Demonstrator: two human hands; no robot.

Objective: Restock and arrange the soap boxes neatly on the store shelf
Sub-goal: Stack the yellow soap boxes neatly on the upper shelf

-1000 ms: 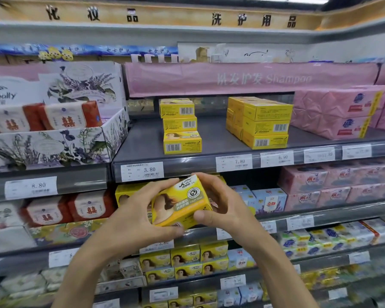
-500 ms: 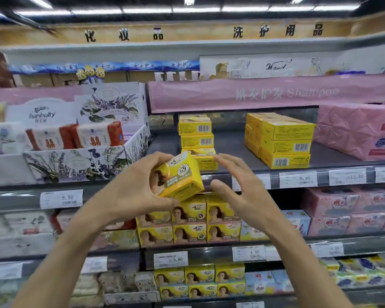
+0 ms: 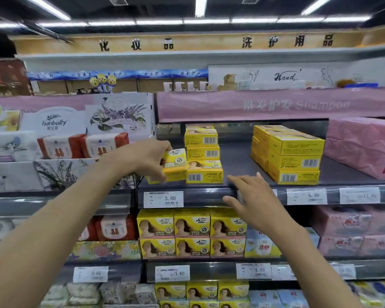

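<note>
Was standing right there, so here's how it looked. Closest to me were two bare forearms reaching up toward the racks. Under them, a row of portrait boxes [image 3: 191,233], yellow with a woman's picture on the front, sat two high on a lower level.

The right hand [image 3: 251,201] was loose and flat, fingers straight and spread, holding nothing. It was in front of the front lip of the grey shelf [image 3: 238,161], and I couldn't tell if it actually touched the lip. A 3.80 price tag [image 3: 163,198] was clipped on that lip, off to its left.

The left hand [image 3: 147,158] was a bit further in, fingers and thumb curled round a yellow soap box [image 3: 176,164]. The box was tilted at the left front of the shelf, right up against the bottom box of a small stack [image 3: 202,154] of three of the same, barcodes facing out. I couldn't tell if it rested on the shelf, since the fingers hid that corner.

Further right on the same shelf, well apart, stood a bigger block [image 3: 291,156] of yellow boxes, three high, and beyond it some pink wrapped packs [image 3: 362,147]. On the left, a lavender-print carton [image 3: 120,114] held red and white packs [image 3: 85,145]. Above everything hung a pink banner [image 3: 276,105] reading Shampoo, pretty blurry.
</note>
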